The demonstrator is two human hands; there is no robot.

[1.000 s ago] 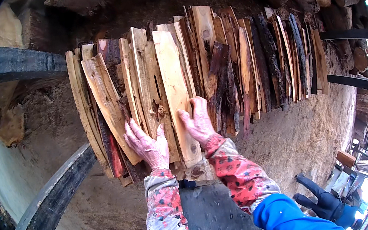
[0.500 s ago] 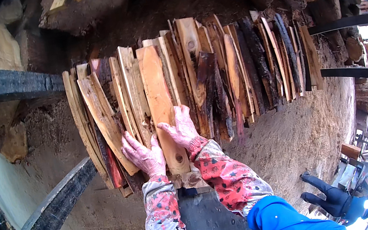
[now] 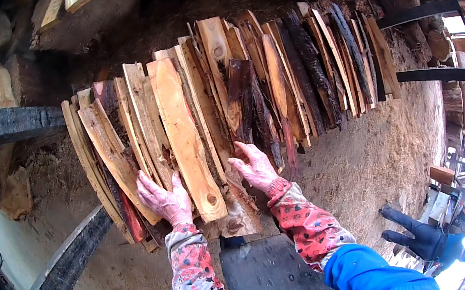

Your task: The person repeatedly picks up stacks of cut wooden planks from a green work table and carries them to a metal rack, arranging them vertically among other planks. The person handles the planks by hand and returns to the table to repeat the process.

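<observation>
Hands (image 3: 168, 202) touch rough boards (image 3: 182, 131) standing in a row.

Split boards (image 3: 183, 134) are tan to near-black, the star-patterned sleeves (image 3: 312, 222) red and grey.

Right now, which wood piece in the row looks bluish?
The narrow blue-grey slat near the right end, up and right of the right hand. Colour sets it apart: the other pieces look yellow, brown, reddish or nearly black.
</observation>
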